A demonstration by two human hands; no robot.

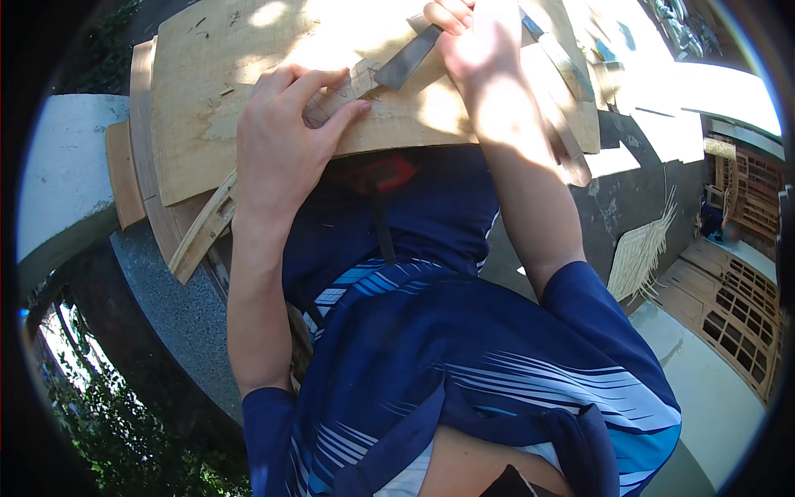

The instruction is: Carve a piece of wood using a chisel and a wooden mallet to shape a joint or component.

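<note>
A pale wooden board [190, 108] lies in front of me, partly in sun and partly in shade. On it rests a small flat piece of wood [358, 80] with thin drawn lines. My left hand [281, 137] grips this piece, with the thumb on its near side and the fingers over its far side. My right hand [484, 41] is closed around a chisel, whose handle is mostly hidden. The chisel's flat metal blade [407, 60] slants down to the left, its wide end at the right end of the small piece, close to my left fingertips.
A long tool with a blue part [556, 54] lies on the board's right side. A wooden strip [567, 157] juts past its near right edge, another [203, 229] at the near left. Further right are a frayed woven piece [642, 253] and wooden lattice panels [737, 319].
</note>
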